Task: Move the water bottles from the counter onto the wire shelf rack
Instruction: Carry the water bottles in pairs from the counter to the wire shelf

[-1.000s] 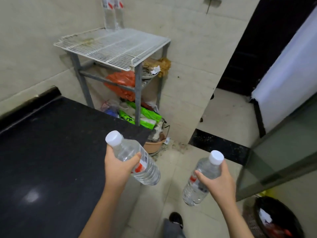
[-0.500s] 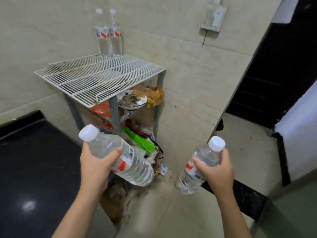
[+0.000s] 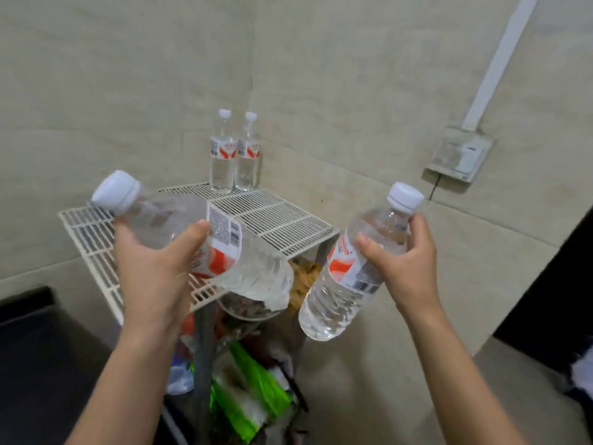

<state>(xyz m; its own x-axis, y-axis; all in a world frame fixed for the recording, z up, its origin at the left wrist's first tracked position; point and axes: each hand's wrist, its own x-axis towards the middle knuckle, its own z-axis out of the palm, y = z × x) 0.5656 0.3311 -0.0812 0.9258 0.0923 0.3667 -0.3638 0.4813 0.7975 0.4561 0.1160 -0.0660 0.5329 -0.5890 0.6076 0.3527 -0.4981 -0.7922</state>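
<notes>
My left hand point(image 3: 154, 271) grips a clear water bottle point(image 3: 244, 268) with a white cap and red label, tilted almost flat above the front of the white wire shelf rack point(image 3: 288, 220). A second water bottle point(image 3: 340, 284) is held by my right hand point(image 3: 404, 261), leaning cap-up just off the rack's right front corner. Two more bottles point(image 3: 234, 155) stand upright side by side at the rack's back corner against the wall.
The black counter point(image 3: 41, 364) lies at the lower left. Below the rack's top sit a bowl, bags and green packaging point(image 3: 250, 396). A wall switch box point(image 3: 459, 155) with a conduit is mounted at the right. A dark doorway point(image 3: 564, 284) opens at the far right.
I have come closer to the rack and both hands have risen with their bottles, now level with the top shelf. The counter has slid out toward the lower left.
</notes>
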